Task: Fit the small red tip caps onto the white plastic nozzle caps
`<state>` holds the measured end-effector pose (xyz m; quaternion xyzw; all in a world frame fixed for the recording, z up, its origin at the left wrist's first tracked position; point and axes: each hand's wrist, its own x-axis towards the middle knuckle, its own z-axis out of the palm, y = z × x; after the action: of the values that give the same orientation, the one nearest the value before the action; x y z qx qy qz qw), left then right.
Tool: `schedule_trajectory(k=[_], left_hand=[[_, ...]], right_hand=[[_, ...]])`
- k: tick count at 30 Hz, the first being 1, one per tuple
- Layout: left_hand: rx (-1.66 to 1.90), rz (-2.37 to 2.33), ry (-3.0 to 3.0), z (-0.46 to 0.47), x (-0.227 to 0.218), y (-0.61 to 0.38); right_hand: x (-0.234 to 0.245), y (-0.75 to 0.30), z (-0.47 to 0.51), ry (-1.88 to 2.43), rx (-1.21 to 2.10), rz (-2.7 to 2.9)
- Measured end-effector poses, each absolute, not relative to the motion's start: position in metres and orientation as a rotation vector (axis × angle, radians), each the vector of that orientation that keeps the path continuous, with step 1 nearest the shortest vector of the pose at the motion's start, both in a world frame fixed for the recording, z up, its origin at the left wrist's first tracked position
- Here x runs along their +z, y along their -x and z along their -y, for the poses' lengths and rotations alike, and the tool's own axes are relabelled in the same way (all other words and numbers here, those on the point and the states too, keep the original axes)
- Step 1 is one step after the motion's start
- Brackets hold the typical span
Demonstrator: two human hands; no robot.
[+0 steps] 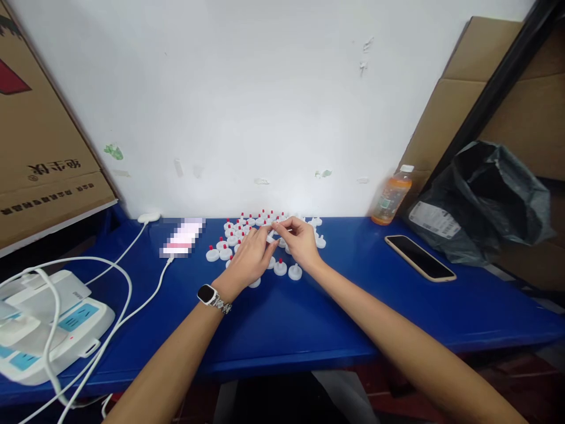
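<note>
Several small white caps with red tips [241, 227] stand in a cluster on the blue table [353, 306] near the white wall. Both hands meet over that cluster. My left hand [249, 256], with a watch on its wrist, has its fingers curled and pinched at a small white cap [270, 237]. My right hand [298, 238] pinches the same piece from the other side, fingers closed. More caps [288, 269] lie just in front of the hands, some partly hidden under them.
A phone [419, 257] lies face up right of the caps, with an orange drink bottle [391, 197] and a black plastic bag [481, 200] behind it. At the left are a white power strip [57, 327] with cables, a charging phone [182, 238] and cardboard boxes [39, 147].
</note>
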<state>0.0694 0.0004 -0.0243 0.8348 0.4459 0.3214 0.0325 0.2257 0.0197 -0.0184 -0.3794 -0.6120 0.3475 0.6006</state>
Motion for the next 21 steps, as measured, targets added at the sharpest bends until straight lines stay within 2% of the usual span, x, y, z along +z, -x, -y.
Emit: schedule_trajectory(k=[6,14,21], left_hand=[[1.107,-1.343,-2.533,0.0,-0.021,-0.069],[1.135,-1.296,-2.522,-0.003,-0.022,-0.068],[1.133,-1.382,-2.53,-0.008,-0.014,-0.049]], right_hand=[[-0.013,-0.219,-0.013,0.883,0.722,1.405],[-0.007,-0.228,-0.027,0.809,0.892,1.523],[0.005,-0.259,-0.061,1.05,0.601,1.835]])
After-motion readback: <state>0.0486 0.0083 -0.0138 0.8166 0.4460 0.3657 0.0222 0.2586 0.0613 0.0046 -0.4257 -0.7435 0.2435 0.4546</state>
